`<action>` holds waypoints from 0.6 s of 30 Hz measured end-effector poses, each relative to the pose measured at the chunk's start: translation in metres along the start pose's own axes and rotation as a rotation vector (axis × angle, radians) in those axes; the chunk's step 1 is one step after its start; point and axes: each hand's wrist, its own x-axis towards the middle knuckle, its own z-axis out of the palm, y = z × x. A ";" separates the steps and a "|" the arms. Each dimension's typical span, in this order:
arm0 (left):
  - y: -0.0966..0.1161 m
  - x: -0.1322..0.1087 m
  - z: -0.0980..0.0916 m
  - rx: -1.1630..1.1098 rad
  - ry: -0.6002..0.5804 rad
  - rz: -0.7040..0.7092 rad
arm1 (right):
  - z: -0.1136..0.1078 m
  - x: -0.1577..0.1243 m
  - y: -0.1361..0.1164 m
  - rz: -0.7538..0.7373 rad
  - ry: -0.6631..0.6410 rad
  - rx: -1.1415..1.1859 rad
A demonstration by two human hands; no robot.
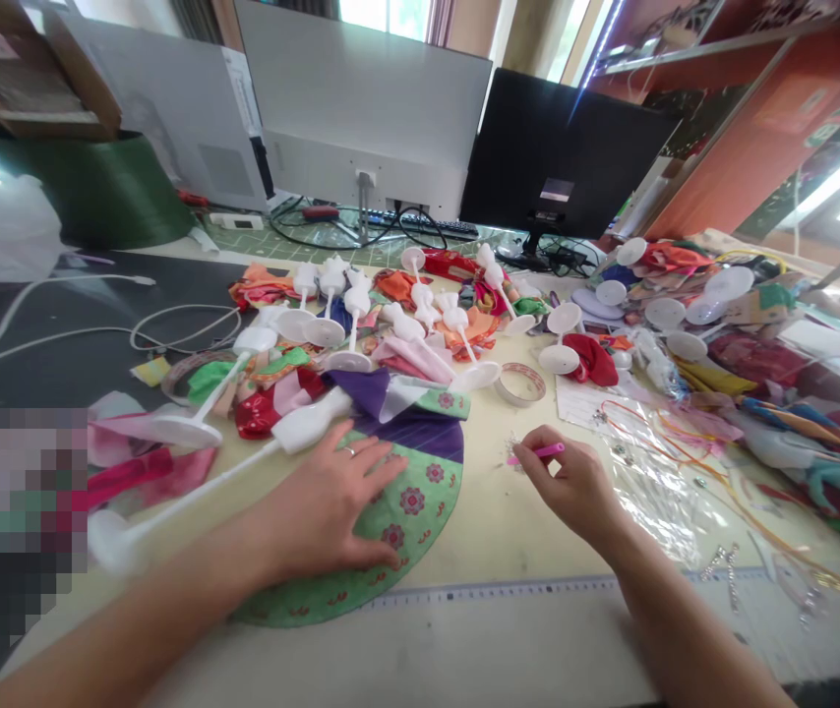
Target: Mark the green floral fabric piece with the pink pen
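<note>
My left hand (328, 506) lies spread and flat, with a ring on one finger, on a rounded green cloth (420, 526) with pink flower prints. A purple striped section (424, 433) joins the cloth's upper edge. Beside that hand, a small white doll-size dress form (309, 421) lies on its side, its rod and round base stretching to the left. My right hand (574, 487) pinches a thin pink pen-like stick (551, 450). Its tip is close to a small cluster of tiny clear bits (507, 454) on the table, too small to name surely.
Several more white dress forms (357, 300) and coloured cloth scraps (589, 359) crowd the back. A tape roll (520, 384) sits behind my right hand. A long ruler (494, 592) runs along the front; clear plastic bags (648, 492) lie right. Two monitors (568, 157) stand behind.
</note>
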 end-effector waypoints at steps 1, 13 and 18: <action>0.000 0.000 0.000 -0.003 0.001 -0.002 | 0.000 0.000 0.000 -0.003 -0.003 0.000; -0.003 -0.001 -0.004 -0.172 0.015 -0.048 | -0.006 0.001 -0.005 -0.013 0.062 -0.016; -0.007 0.000 0.001 -0.142 0.031 -0.042 | -0.003 0.001 -0.003 -0.015 0.024 -0.019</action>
